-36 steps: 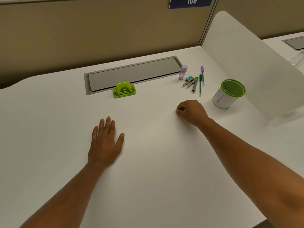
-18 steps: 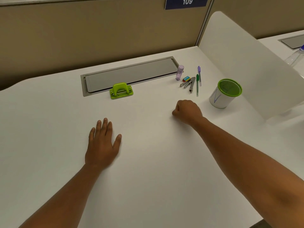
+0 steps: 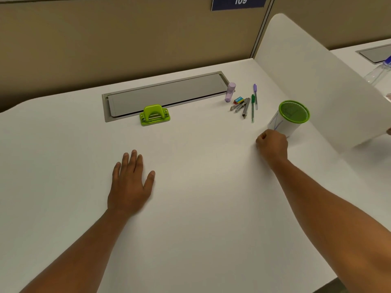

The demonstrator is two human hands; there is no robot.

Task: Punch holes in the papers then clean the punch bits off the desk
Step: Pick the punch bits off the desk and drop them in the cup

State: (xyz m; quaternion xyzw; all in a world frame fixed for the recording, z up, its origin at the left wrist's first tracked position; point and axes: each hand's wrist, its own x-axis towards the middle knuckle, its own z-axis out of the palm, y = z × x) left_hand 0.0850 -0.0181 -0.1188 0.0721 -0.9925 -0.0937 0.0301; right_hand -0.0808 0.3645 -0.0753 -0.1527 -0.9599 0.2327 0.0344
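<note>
Right hand (image 3: 271,145), fingers curled together, likely pinching gathered punch bits, sits beside the green-rimmed cup (image 3: 289,118); left hand (image 3: 131,182) lies flat, fingers apart, bracing on the counter (image 3: 201,208).

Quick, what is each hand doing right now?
Left hand: open, flat on the desk, holding nothing.
Right hand: closed in a fist beside the cup; anything inside it cannot be told.

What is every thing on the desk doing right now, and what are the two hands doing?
left hand: flat on the desk, fingers spread, holding nothing
right hand: closed in a fist beside the cup
hole punch: upright, untouched
cup: upright, green mesh top
pens: lying flat
purple tube: standing upright
</note>
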